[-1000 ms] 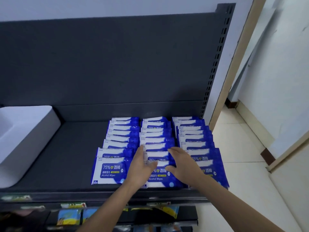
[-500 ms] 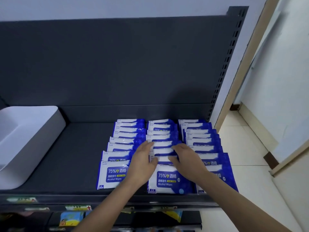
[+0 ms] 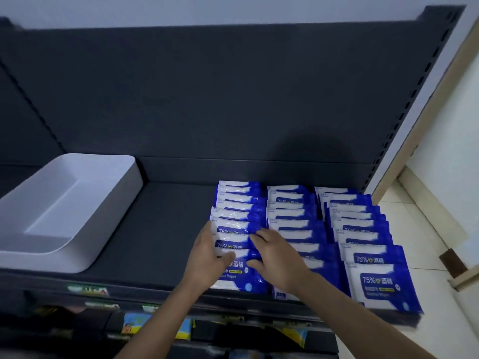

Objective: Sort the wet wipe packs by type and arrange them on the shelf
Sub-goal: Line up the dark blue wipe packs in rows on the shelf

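Wipe packs (image 3: 375, 281) — hands (image 3: 278, 257) on them, left perhaps gripping, bin (image 3: 114, 218) nearby

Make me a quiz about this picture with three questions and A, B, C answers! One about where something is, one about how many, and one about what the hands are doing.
1. Where is the white tray on the shelf?
A) left of the wipe packs
B) right of them
C) on top of them

2. How many front-to-back rows do the packs make?
A) two
B) three
C) five

3. What are the left hand and right hand doing?
A) lifting the tray
B) hanging away from the shelf
C) resting on packs near the front of the left row

Answers:
1 A: the tray sits at the shelf's left end, apart from the packs.
2 B: three blue-and-white rows lie side by side.
3 C: both hands lie on those packs, and neither touches the tray.
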`<state>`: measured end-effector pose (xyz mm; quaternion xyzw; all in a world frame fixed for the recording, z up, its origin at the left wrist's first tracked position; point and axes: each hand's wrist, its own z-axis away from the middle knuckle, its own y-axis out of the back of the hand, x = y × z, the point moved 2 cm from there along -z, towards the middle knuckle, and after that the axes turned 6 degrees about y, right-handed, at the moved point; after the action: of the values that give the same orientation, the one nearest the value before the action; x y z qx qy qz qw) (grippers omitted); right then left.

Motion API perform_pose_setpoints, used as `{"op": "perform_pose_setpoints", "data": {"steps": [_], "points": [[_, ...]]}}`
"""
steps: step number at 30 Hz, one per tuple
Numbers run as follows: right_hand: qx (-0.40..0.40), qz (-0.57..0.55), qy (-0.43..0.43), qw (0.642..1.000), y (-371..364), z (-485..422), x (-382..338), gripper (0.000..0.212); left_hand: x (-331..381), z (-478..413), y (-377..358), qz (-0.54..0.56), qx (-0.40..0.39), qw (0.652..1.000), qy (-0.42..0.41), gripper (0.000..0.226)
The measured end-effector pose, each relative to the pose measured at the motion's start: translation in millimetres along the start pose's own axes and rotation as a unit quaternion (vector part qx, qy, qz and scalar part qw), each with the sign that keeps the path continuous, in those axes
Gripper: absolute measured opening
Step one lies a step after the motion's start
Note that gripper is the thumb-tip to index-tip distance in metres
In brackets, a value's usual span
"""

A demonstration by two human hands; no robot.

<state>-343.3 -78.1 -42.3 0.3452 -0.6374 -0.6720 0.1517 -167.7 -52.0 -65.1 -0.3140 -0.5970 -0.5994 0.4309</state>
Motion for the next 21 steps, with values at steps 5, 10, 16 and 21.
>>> {"op": "perform_pose_setpoints", "data": {"steps": [5,10,16,21], "points": [[-0.005,-0.022,-0.036,0.999,1.7,-1.9,-0.2,0.066,-9.8,-11.4,12.5,-0.053,0.012,0.998,-0.032,0.058],[-0.032,0.011,-0.040,0.999,4.6,-18.8,-2.2,0.085,-9.5,-47.9,20.7,-0.128,-0.042,0.990,-0.047,0.076],[-0.072,0.027,-0.054,0.996,4.4,-20.6,1.6,0.080,-15.4,-46.0,13.4,-0.172,-0.063,0.982,-0.051,0.070],[-0.042,0.013,-0.092,0.995,7.3,-35.3,8.5,0.080,-1.7,-61.2,21.0,-0.030,-0.005,0.999,-0.036,0.030]]}}
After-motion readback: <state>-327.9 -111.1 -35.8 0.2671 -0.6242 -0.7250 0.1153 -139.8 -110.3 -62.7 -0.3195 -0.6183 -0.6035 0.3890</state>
